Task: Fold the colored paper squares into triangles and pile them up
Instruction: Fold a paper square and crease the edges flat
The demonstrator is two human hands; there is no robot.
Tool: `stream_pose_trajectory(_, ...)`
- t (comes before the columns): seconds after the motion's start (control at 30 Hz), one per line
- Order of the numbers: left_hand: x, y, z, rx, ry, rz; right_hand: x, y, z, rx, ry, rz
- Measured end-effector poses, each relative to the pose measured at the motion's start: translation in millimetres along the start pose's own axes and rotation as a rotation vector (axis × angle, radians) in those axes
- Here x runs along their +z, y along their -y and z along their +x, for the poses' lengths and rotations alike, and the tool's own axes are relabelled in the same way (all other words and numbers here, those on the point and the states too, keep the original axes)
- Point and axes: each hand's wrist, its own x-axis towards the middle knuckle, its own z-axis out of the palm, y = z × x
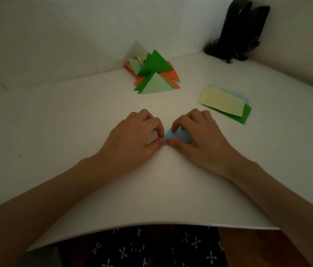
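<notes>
Nearest to us, below the bench's front edge, we see dark patterned fabric [151, 247] with small white crosses, and a strip of wooden floor [257, 245] to its right. Above that lies the white bench [75, 122], and our two bare forearms reach across it from the lower corners and meet near its middle.

There the left hand [138, 132] and the right hand [196, 132] sit knuckles up, almost touching each other, with a blue paper [180, 136] on the bench between and under them. The right hand covers most of the sheet: its fingers are curled down onto it, and its thumb lies along the near edge while the forefinger presses the far edge. The left hand is curled too, with thumb and forefinger tips brought together at the paper's left corner, pinching it there. How far the paper is folded we cannot tell, since the hands hide much of it.

Farther back on the right, well apart from the hands, lies a stack of squares [223, 104]: pale yellow on top, light blue and dark green showing beneath.

Beyond, near the wall [55, 35], rests the pile of triangles [153, 74] in dark green, light green, orange and pale yellow, some standing tilted.

In the far right corner stands a black device [238, 29], too dim to identify.
</notes>
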Motion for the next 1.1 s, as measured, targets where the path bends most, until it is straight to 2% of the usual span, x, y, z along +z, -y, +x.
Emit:
stream_pose_trajectory(0.17, -4.4, 8.0, 2.8, -0.014, 0.120, -0.138, -14.0, -10.4, -0.5, 0.132, 0.197, 0.140)
stream_pose_trajectory(0.37, -12.5, 19.4, 5.2, -0.016, 0.260, -0.259, -26.4, -20.7, -4.7, 0.118, 0.288, 0.232)
stream_pose_trajectory(0.5, -5.8, 15.4, 3.2, -0.051, 0.137, -0.207, -24.5, -23.7, -6.1, 0.078, 0.245, 0.224)
stream_pose_trajectory(0.57, -2.2, 14.8, 2.3, -0.007, 0.110, -0.152, -23.1, -22.4, -5.7, 0.066, 0.200, 0.234)
stream_pose_trajectory(0.63, -2.0, 15.7, 2.0, 0.066, 0.070, -0.171, -23.5, -21.3, -3.5, 0.098, 0.121, 0.316)
stream_pose_trajectory(0.73, -3.6, 16.2, 3.4, 0.079, 0.017, -0.244, -25.4, -21.3, -2.5, 0.137, 0.059, 0.424)
stream_pose_trajectory(1.0, -3.1, 15.4, 1.4, 0.245, -0.004, -0.208, -24.6, -27.1, -5.1, -0.002, 0.252, 0.278)
stream_pose_trajectory(1.1, -3.4, 17.9, 1.9, 0.265, 0.005, -0.184, -25.1, -29.9, -6.3, -0.030, 0.254, 0.247)
